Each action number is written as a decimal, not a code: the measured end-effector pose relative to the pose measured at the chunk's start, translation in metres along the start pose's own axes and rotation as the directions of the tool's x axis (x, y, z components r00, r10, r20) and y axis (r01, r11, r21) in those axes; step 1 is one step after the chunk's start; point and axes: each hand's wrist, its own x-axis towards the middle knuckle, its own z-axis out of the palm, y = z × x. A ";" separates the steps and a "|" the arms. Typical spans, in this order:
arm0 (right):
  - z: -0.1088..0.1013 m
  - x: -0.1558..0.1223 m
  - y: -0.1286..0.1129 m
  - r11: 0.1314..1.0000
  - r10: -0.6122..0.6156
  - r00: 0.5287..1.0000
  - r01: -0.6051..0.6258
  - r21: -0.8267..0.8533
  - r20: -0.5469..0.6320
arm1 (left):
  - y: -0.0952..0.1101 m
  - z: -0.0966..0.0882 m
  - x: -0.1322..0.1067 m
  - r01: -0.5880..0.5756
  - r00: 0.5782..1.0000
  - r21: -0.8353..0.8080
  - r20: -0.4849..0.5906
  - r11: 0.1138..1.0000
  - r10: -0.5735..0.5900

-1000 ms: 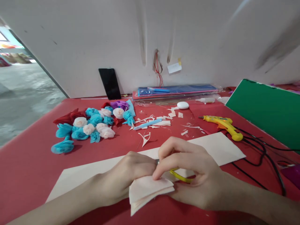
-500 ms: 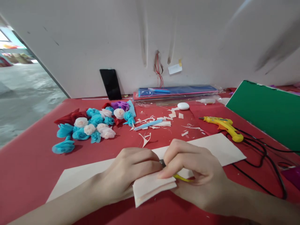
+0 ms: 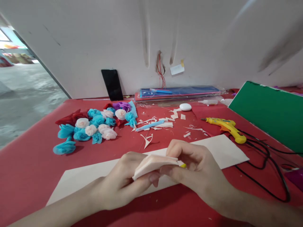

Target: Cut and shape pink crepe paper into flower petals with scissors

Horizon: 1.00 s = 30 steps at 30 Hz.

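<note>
While both hands were held over the near part of the red surface (image 3: 113,216), a piece of folded paper (image 3: 155,164), cream in colour, was supported between them, raised above the surface. Its left part was grasped by the left hand (image 3: 118,183), the thumb being laid along the near side. Its right end was pinched in the grip of the right hand (image 3: 199,170), the thumb being pressed at the lower edge. A small yellow piece (image 3: 183,165) was seen beside the right thumb; most of it was hidden, and whether it was held could not be told.

Under and behind the hands, a long cream strip (image 3: 85,175) was laid slantwise across the surface. Beyond its right end, a yellow glue gun (image 3: 222,123) was placed on its side, with a black cable (image 3: 267,154) looped nearby. Blue, white, red and purple paper flowers (image 3: 82,123) were clustered at the left. Cream scraps (image 3: 147,141) were scattered at the centre, a light blue stick (image 3: 150,125) lying among them. A green board (image 3: 267,113) was noted at the right.

Farther back, a white oval object (image 3: 185,107) was observed in front of a clear-wrapped packet (image 3: 189,91). A black phone (image 3: 112,85) was leaned against the pale wall (image 3: 94,37).
</note>
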 end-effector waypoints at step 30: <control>-0.038 -0.014 0.028 0.220 0.171 0.929 0.288 -0.932 0.327 | 0.004 -0.015 0.008 -0.020 0.883 -0.997 -0.053 0.077 -0.465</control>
